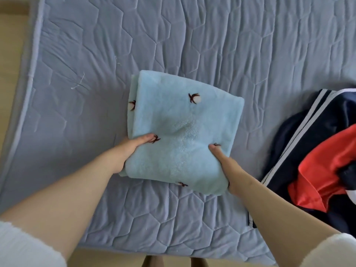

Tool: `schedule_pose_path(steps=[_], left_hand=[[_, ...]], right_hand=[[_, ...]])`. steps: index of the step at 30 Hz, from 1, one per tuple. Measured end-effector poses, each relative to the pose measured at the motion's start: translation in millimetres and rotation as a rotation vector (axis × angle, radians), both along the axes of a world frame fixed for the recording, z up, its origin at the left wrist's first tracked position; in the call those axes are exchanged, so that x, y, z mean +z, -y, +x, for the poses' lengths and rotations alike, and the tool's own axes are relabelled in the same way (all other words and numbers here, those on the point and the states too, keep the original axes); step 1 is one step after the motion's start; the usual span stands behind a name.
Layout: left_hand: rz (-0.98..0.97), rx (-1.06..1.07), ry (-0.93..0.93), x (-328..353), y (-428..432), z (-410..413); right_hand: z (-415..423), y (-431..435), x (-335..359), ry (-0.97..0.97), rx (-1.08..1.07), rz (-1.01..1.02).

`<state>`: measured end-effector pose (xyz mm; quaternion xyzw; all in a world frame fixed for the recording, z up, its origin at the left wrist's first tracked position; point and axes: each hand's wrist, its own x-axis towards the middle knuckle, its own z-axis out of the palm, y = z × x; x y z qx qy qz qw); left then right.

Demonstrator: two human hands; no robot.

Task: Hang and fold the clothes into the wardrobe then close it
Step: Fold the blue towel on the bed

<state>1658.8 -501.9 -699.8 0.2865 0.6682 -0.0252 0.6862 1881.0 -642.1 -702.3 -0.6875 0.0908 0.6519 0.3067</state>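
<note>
Quilted grey mattress (192,35) bears a folded blue fleece garment (179,132); left hand (127,149) and right hand (227,164) pinch its sides beside a navy-red jacket (317,151).

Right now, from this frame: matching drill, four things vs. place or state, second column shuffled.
1 blue fleece
2 mattress
3 navy-and-red clothes
4 left hand

a heaped at the right edge
b grips the fleece's left side
c quilted, beneath the clothes
d folded, mid-frame

Pairs: 1-d; 2-c; 3-a; 4-b.
</note>
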Motion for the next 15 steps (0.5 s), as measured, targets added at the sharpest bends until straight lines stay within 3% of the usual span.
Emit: schedule_pose_path(steps=[2,7,15], left_hand=[[-0.11,-0.023,0.073,11.4,-5.2,-7.3],[-0.146,-0.012,0.086,25.3,8.0,-26.1],[-0.21,0.096,0.07,58.2,64.4,-63.9]], right_hand=[[-1.3,6.0,6.2,-0.157,0.014,-0.021],[-12.1,26.7,15.3,-0.314,-0.102,0.044],[-24.5,46.8,57.2,-0.354,-0.086,-0.003]])
